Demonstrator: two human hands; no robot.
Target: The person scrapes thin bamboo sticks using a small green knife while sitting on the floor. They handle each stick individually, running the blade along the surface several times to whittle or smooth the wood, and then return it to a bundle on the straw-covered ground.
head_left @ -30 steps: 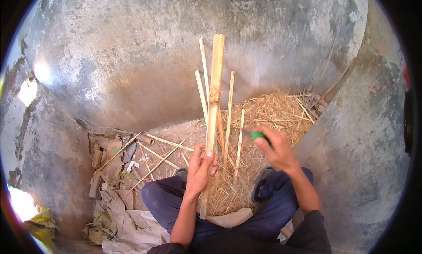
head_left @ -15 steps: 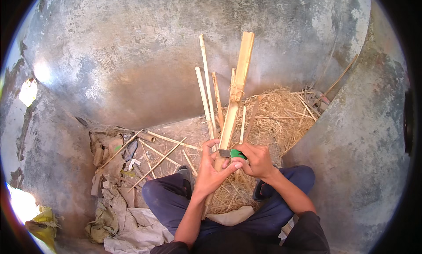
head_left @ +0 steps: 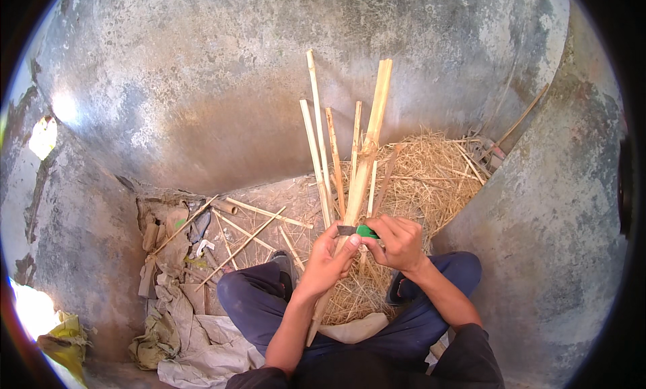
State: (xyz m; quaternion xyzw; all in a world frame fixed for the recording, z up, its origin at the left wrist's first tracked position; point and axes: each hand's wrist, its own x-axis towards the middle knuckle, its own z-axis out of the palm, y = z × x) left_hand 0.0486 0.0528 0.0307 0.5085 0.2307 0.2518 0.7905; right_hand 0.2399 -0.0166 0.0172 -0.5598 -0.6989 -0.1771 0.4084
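Grey walls, stained and flaking, round dusty floor. Bright gap in wall at left. Straw heaped on floor at right; loose sticks scattered at left, near crumpled pale cloth. More sticks upright, slightly tilted, before far wall. Left hand closed round long split bamboo piece, slanting up, lower end between blue trouser legs. Right hand clamped on green-handled knife; dark blade lies across bamboo, just beside left thumb.

Bamboo hides part of the left hand; beside the bamboo, the right hand partly covers the knife.
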